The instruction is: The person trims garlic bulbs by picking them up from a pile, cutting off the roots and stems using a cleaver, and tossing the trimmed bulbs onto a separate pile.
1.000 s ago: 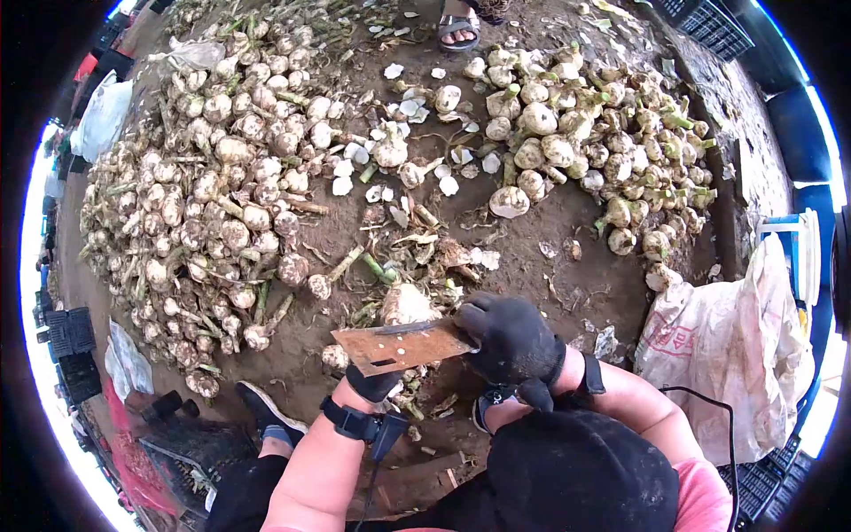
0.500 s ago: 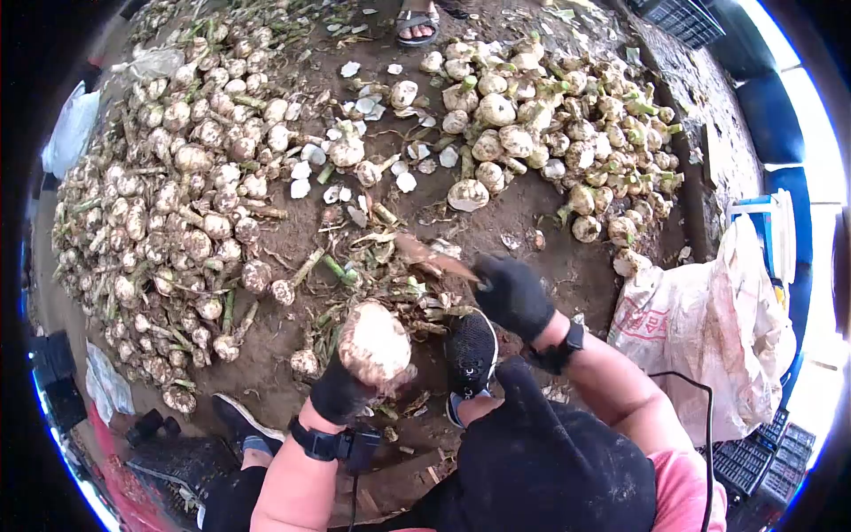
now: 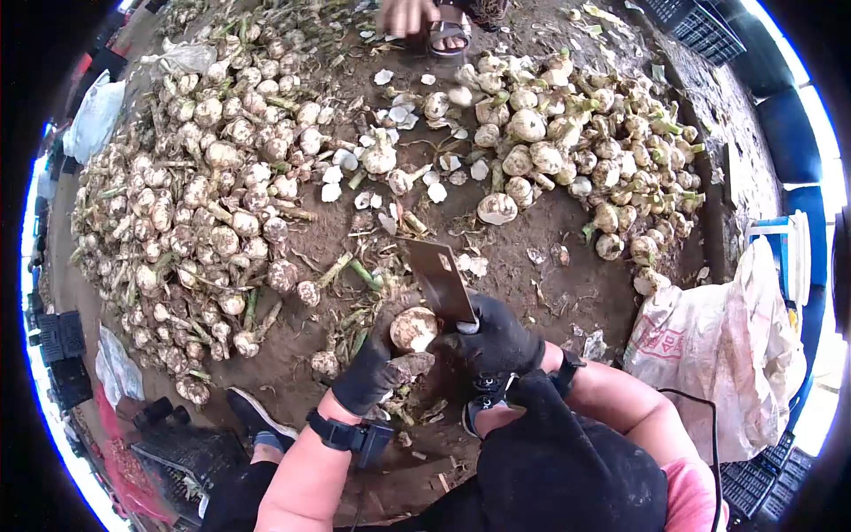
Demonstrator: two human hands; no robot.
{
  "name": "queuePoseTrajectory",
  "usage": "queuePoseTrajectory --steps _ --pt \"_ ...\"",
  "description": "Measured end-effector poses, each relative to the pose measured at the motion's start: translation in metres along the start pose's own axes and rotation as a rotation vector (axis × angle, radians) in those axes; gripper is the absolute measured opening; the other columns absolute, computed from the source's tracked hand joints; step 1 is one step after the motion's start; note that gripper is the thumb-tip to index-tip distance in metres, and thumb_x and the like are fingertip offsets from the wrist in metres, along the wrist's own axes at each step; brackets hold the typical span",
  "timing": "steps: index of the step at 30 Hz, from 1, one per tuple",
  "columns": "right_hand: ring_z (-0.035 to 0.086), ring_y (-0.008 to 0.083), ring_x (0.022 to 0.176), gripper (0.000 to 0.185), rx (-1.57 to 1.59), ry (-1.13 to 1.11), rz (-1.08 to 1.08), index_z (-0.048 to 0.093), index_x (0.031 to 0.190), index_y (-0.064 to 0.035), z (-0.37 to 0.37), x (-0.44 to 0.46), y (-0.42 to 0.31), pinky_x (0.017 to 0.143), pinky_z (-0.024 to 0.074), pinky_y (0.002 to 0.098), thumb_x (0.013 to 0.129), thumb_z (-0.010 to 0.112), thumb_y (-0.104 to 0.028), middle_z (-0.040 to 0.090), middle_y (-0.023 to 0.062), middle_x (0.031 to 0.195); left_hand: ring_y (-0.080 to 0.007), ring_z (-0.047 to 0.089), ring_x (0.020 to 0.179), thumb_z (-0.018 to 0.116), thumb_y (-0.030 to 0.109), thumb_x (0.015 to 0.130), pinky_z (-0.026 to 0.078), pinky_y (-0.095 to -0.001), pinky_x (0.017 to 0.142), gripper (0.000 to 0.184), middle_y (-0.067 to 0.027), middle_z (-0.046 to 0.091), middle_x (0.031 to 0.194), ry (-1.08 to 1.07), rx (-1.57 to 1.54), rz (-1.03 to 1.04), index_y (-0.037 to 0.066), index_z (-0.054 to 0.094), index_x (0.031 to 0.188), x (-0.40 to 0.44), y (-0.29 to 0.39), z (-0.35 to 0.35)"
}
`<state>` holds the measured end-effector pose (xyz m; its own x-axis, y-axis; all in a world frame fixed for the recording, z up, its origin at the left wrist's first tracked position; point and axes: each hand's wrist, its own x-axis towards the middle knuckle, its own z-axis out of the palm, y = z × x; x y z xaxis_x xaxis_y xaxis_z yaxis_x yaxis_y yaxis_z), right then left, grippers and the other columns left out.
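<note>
In my gloved left hand point(image 3: 377, 363) is a round, pale root vegetable point(image 3: 413, 329) with soil marks on its skin. The fingers curl around it from the left and below. My gloved right hand point(image 3: 505, 337) is closed on the handle of a cleaver point(image 3: 441, 279), whose broad blade points up and away, just beyond the vegetable. I cannot tell whether the blade touches it. Cut stalks and leaf trimmings point(image 3: 355, 324) lie on the ground by my left hand. White cut slices point(image 3: 332, 174) are scattered farther off.
A large heap of muddy root vegetables point(image 3: 195, 204) spreads at the left. Another heap point(image 3: 585, 142) lies at the right. Another person's hand point(image 3: 408, 16) and sandalled foot point(image 3: 448, 37) show at the top. A white woven sack point(image 3: 718, 346) stands right; black crates point(image 3: 705, 31) sit top right.
Both hands have come together: my left hand moved up and right with the vegetable, and the cleaver moved closer and turned. The other person's hand has come into view at the top.
</note>
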<state>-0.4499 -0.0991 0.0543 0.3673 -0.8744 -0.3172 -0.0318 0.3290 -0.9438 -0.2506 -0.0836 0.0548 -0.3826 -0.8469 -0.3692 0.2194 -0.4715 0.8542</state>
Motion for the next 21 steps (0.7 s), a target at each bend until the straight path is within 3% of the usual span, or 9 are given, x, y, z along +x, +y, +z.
queuePoseTrajectory --steps 4,6,8,10,12,15,16,18,21 --pt "0.058 0.0318 0.076 0.022 -0.379 -0.164 -0.009 0.059 0.094 -0.0036 -0.023 0.014 -0.028 0.073 0.0476 0.0369 0.073 0.064 -0.008 0.058 0.0147 0.080 -0.0163 0.051 0.111 0.074 -0.002 0.067 0.041 -0.0312 0.096 0.068 -0.0059 0.054 0.118 -0.006 -0.019 -0.133 0.004 0.043 0.127 0.003 -0.005 0.000" --pt "0.061 0.0298 0.073 0.019 -0.791 0.075 -0.223 0.060 0.090 -0.0032 -0.022 0.023 -0.033 0.062 0.0472 0.0400 0.074 0.067 -0.012 0.060 0.0150 0.079 -0.0171 0.053 0.108 0.071 -0.003 0.065 0.042 -0.0326 0.096 0.063 -0.0071 0.055 0.118 -0.111 0.317 0.010 0.004 0.046 0.123 0.004 -0.006 -0.007" --pt "0.059 0.0397 0.073 0.020 -0.667 0.038 -0.263 0.061 0.088 -0.0036 -0.029 0.031 -0.027 0.063 0.0477 0.0427 0.072 0.067 -0.014 0.060 0.0198 0.079 -0.0206 0.054 0.108 0.068 -0.005 0.064 0.042 -0.0350 0.096 0.059 -0.0099 0.055 0.117 -0.147 0.355 0.010 0.004 0.049 0.118 -0.004 0.003 -0.010" --pt "0.060 0.0393 0.071 0.021 -0.903 -0.314 0.058 0.061 0.088 -0.0033 -0.055 0.034 0.006 0.063 0.0482 0.0427 0.071 0.066 -0.015 0.060 0.0196 0.074 -0.0246 0.054 0.110 0.067 -0.005 0.064 0.041 -0.0368 0.096 0.056 -0.0124 0.055 0.116 -0.171 0.537 0.266 0.004 0.051 0.116 -0.015 0.020 -0.008" --pt "0.062 0.0408 0.075 0.021 -1.136 -0.314 0.133 0.063 0.090 -0.0056 -0.078 0.021 0.022 0.066 0.0494 0.0463 0.071 0.062 -0.014 0.063 0.0219 0.077 -0.0245 0.056 0.105 0.072 -0.001 0.067 0.043 -0.0372 0.094 0.054 -0.0121 0.057 0.111 -0.180 0.454 0.317 0.004 0.050 0.116 -0.020 0.035 -0.011" --pt "0.063 0.0195 0.073 0.028 -0.280 -0.011 0.188 0.064 0.103 -0.0069 -0.056 0.002 0.003 0.067 0.0502 0.0353 0.077 0.071 -0.018 0.067 0.0091 0.083 -0.0178 0.054 0.105 0.071 -0.002 0.070 0.046 -0.0295 0.091 0.062 -0.0112 0.052 0.117 -0.043 0.431 0.055 0.003 0.043 0.125 -0.003 0.024 -0.015" --pt "0.062 0.0144 0.079 0.034 0.057 0.031 0.245 0.062 0.109 -0.0073 -0.042 -0.002 -0.008 0.070 0.0501 0.0331 0.078 0.073 -0.016 0.068 0.0052 0.091 -0.0178 0.054 0.105 0.068 -0.004 0.072 0.046 -0.0289 0.091 0.073 -0.0116 0.050 0.120 0.025 0.449 0.191 0.004 0.033 0.135 0.002 0.004 -0.014" --pt "0.054 0.0110 0.103 0.054 0.171 -0.081 -0.001 0.052 0.124 -0.0027 -0.013 -0.006 -0.022 0.090 0.0448 0.0289 0.076 0.075 -0.010 0.060 0.0045 0.116 -0.0174 0.046 0.117 0.064 0.001 0.075 0.037 -0.0323 0.101 0.088 -0.0112 0.045 0.131 -0.037 0.280 0.098 0.006 0.012 0.146 0.004 0.002 0.008" --pt "0.057 0.0124 0.100 0.055 -0.002 -0.049 0.126 0.051 0.125 -0.0004 -0.016 -0.012 -0.011 0.085 0.0472 0.0277 0.076 0.075 -0.007 0.061 0.0058 0.112 -0.0178 0.042 0.123 0.064 0.003 0.076 0.033 -0.0327 0.104 0.086 -0.0112 0.042 0.136 -0.061 0.190 0.055 0.005 0.014 0.146 0.004 -0.021 0.019"
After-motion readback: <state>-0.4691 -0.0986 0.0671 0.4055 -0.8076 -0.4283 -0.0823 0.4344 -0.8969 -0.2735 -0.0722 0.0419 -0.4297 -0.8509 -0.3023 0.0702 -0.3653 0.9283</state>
